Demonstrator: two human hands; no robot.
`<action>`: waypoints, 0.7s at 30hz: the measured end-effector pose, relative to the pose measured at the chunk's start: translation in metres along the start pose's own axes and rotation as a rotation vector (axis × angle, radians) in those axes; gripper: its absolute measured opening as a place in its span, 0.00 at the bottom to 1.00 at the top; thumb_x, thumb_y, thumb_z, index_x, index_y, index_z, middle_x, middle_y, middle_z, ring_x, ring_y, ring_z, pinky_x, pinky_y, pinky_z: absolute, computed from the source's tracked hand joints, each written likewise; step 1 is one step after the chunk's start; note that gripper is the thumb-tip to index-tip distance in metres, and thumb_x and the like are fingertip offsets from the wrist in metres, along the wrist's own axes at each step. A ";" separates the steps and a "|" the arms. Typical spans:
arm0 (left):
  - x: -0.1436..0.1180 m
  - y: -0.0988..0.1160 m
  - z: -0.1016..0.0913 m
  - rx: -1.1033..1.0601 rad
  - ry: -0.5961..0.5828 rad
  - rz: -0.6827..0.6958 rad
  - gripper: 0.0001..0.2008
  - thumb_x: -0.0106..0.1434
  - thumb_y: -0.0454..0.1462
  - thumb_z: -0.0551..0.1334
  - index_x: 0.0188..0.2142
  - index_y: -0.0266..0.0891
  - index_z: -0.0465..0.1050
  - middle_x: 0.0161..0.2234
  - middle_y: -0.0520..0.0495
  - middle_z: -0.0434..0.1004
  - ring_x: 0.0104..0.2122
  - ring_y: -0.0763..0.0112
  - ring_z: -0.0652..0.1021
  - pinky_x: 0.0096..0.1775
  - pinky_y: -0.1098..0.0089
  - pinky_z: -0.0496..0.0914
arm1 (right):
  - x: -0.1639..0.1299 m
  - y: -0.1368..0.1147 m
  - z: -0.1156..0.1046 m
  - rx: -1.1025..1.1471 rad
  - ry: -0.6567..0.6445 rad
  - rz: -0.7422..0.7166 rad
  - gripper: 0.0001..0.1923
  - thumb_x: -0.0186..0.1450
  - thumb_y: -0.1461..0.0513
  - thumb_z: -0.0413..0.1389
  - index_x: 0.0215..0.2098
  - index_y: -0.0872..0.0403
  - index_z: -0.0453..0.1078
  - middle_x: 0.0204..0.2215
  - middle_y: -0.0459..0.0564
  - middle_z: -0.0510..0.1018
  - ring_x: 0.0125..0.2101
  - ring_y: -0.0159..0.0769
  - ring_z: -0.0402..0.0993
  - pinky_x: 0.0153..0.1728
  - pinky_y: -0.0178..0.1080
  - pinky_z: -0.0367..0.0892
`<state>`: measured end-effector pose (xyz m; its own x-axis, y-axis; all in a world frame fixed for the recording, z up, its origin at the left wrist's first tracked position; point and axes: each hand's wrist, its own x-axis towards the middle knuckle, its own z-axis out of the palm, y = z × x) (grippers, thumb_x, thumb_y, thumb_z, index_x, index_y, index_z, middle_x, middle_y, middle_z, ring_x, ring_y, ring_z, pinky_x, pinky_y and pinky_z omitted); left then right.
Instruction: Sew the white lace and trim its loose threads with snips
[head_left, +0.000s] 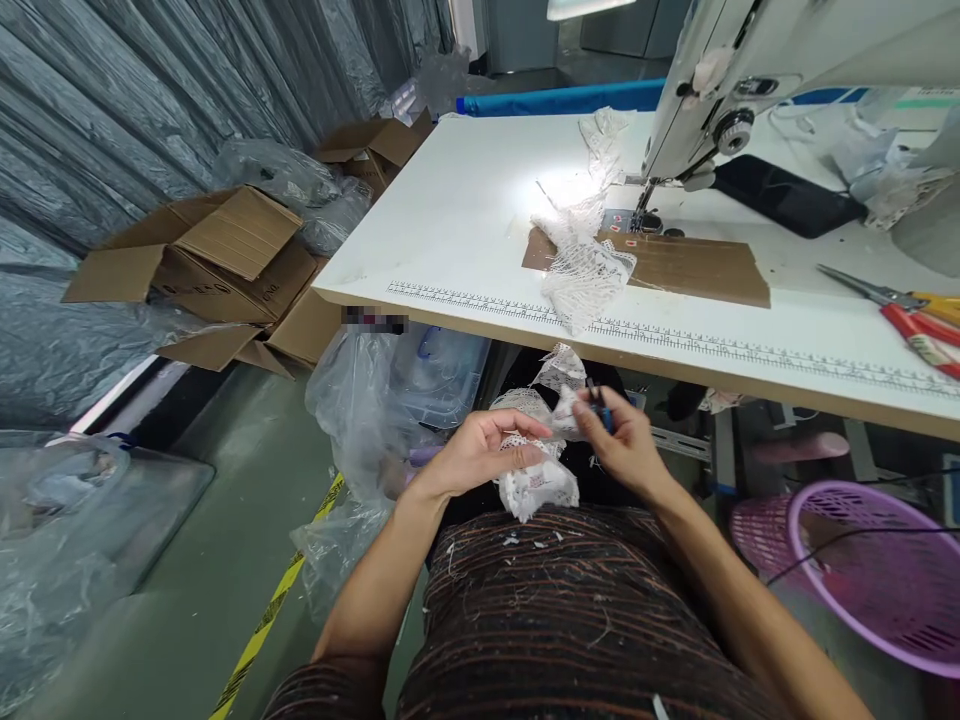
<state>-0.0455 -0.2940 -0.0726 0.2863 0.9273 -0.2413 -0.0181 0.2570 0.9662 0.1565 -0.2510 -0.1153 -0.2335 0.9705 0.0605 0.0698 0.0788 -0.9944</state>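
Note:
White lace [538, 490] hangs over my lap, and my left hand [484, 450] grips it between thumb and curled fingers. In my right hand [624, 445] are small blue thread snips [604, 412], their dark tips pointing up. The thumb and fingers of that hand also pinch part of the lace. Another stretch of lace [589, 275] lies on the white sewing table [442, 200], left of the presser foot [643, 215], partly over a brown cardboard strip [697, 268]. Whether the snips touch the lace is hard to make out.
The sewing machine [727, 90] stands at upper right. Red-handled scissors [900, 310] and a black phone [787, 195] lie on the tabletop, with a printed ruler [480, 302] along its front edge. Cardboard boxes [225, 250] are left; a purple basket [862, 580] stands right.

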 end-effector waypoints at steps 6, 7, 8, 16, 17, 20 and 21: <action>0.005 0.007 0.013 -0.026 0.102 0.064 0.12 0.55 0.40 0.70 0.36 0.34 0.78 0.35 0.45 0.79 0.34 0.71 0.77 0.38 0.72 0.71 | -0.013 0.002 0.019 0.193 -0.296 0.057 0.14 0.65 0.51 0.56 0.34 0.54 0.71 0.25 0.43 0.69 0.25 0.29 0.60 0.27 0.32 0.59; 0.006 0.006 0.013 -0.025 0.111 0.056 0.12 0.55 0.40 0.70 0.36 0.34 0.77 0.34 0.46 0.79 0.32 0.72 0.77 0.37 0.72 0.71 | -0.014 0.002 0.018 0.197 -0.297 0.066 0.14 0.65 0.52 0.56 0.34 0.55 0.71 0.25 0.43 0.68 0.24 0.28 0.59 0.26 0.32 0.58; 0.006 0.004 0.012 -0.016 0.119 0.053 0.12 0.55 0.40 0.70 0.36 0.34 0.77 0.34 0.47 0.79 0.31 0.73 0.76 0.36 0.73 0.71 | -0.015 0.002 0.016 0.192 -0.296 0.078 0.14 0.65 0.52 0.56 0.34 0.55 0.71 0.24 0.42 0.68 0.24 0.28 0.58 0.26 0.32 0.57; 0.000 0.006 0.007 0.419 0.131 0.177 0.06 0.60 0.38 0.65 0.34 0.36 0.77 0.31 0.48 0.77 0.32 0.71 0.75 0.36 0.71 0.69 | -0.014 -0.002 0.009 0.108 -0.317 0.092 0.15 0.66 0.52 0.54 0.31 0.55 0.70 0.23 0.42 0.64 0.24 0.28 0.55 0.25 0.32 0.55; -0.002 0.008 0.006 0.488 0.119 0.197 0.06 0.60 0.38 0.65 0.33 0.36 0.77 0.31 0.48 0.76 0.32 0.71 0.75 0.37 0.71 0.69 | -0.014 -0.004 0.009 0.099 -0.316 0.086 0.15 0.66 0.52 0.54 0.31 0.55 0.70 0.23 0.42 0.63 0.24 0.28 0.54 0.25 0.32 0.54; -0.004 0.017 0.002 0.585 0.051 0.297 0.06 0.60 0.38 0.64 0.30 0.37 0.75 0.37 0.45 0.75 0.37 0.69 0.75 0.43 0.67 0.69 | -0.014 -0.007 0.010 0.078 -0.327 0.063 0.14 0.66 0.53 0.54 0.32 0.55 0.70 0.23 0.42 0.64 0.24 0.28 0.55 0.25 0.32 0.55; -0.004 0.018 0.001 0.575 0.027 0.337 0.06 0.60 0.38 0.65 0.29 0.37 0.74 0.42 0.43 0.74 0.41 0.67 0.75 0.47 0.64 0.69 | -0.014 -0.008 0.010 0.077 -0.339 0.052 0.14 0.66 0.53 0.54 0.33 0.55 0.70 0.24 0.42 0.65 0.24 0.29 0.56 0.26 0.33 0.56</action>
<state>-0.0457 -0.2933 -0.0540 0.3304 0.9398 0.0871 0.4139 -0.2272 0.8815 0.1495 -0.2676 -0.1086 -0.5415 0.8407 -0.0095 0.0199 0.0016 -0.9998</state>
